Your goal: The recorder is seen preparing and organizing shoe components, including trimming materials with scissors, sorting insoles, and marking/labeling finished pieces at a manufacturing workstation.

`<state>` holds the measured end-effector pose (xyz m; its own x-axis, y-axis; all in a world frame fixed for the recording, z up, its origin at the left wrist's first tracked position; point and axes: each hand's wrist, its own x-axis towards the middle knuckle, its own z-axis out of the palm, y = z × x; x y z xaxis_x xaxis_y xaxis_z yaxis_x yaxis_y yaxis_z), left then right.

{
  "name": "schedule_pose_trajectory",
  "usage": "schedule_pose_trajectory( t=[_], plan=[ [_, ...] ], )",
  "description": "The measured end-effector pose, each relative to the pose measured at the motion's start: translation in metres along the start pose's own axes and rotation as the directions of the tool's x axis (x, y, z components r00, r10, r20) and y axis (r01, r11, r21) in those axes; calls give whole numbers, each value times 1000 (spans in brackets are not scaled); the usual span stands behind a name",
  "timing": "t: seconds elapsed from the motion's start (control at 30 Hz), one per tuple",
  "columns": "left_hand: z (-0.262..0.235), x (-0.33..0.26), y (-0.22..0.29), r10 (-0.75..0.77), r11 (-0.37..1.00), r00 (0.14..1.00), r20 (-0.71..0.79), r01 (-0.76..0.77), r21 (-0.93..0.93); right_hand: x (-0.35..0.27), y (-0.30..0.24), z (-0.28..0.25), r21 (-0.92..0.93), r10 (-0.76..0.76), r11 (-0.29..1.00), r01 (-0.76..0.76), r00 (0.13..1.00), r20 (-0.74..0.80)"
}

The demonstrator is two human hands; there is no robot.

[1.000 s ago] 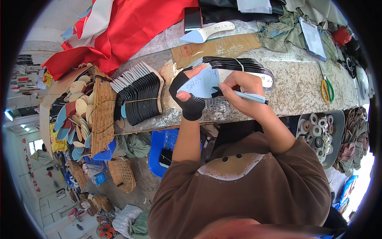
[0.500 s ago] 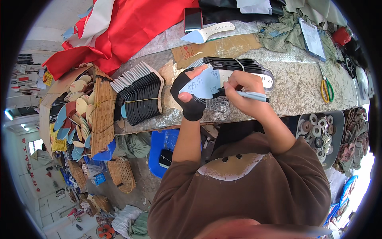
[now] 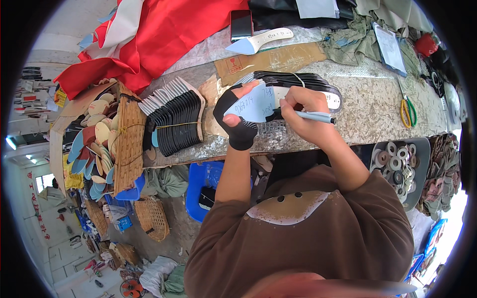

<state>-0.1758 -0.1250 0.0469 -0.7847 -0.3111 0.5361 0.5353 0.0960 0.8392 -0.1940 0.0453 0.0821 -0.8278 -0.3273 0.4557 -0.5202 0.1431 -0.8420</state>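
Note:
My left hand (image 3: 237,131), in a black fingerless glove, grips the light blue end of an insole (image 3: 254,103), with thumb and fingers on opposite edges. Dark handwriting runs over the blue surface. This insole lies on a tied bundle of black insoles (image 3: 278,78), whose white heel part shows beyond my fingers. My right hand (image 3: 313,126) pinches a light grey marker pen (image 3: 316,117) with a dark end; its tip is hidden at the fingers, beside the writing. To the left a second bundle of black insoles (image 3: 174,124) stands on edge, tied with a cord.
A wicker basket (image 3: 126,144) of loose insole pieces stands left. Beyond my hands lie a single insole (image 3: 263,39), a phone (image 3: 241,25) and red fabric (image 3: 169,35). Scissors (image 3: 408,111) and a clipboard (image 3: 390,49) are on the right, above a grey bin of tape rolls (image 3: 422,171).
My right hand has shifted very slightly, the pen tilting down a little, and the writing near its tip looks longer. My left hand keeps its place on the insole.

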Motion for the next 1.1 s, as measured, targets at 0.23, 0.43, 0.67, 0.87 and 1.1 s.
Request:
schedule_pose_trajectory(
  t=[0.23,0.43,0.67,0.87,1.1],
  plan=[
    [-22,-17,-3,-25,988,996,82,37,-147,-8,-17,-2,366,40,930,20,987,-155],
    [-68,-65,14,196,872,950,245,-283,399,-8,8,-71,-8,198,980,-198,976,91],
    [-118,-188,18,75,607,890,-450,317,729,9,65,-29,-285,-21,954,94,968,251],
    [-50,-226,-2,-754,650,630,187,757,72,19,129,-9,-270,205,958,-95,886,416],
    [1,-193,-1,-851,449,486,202,870,-203,-8,106,-13,-304,221,944,-125,926,307]
  ],
)
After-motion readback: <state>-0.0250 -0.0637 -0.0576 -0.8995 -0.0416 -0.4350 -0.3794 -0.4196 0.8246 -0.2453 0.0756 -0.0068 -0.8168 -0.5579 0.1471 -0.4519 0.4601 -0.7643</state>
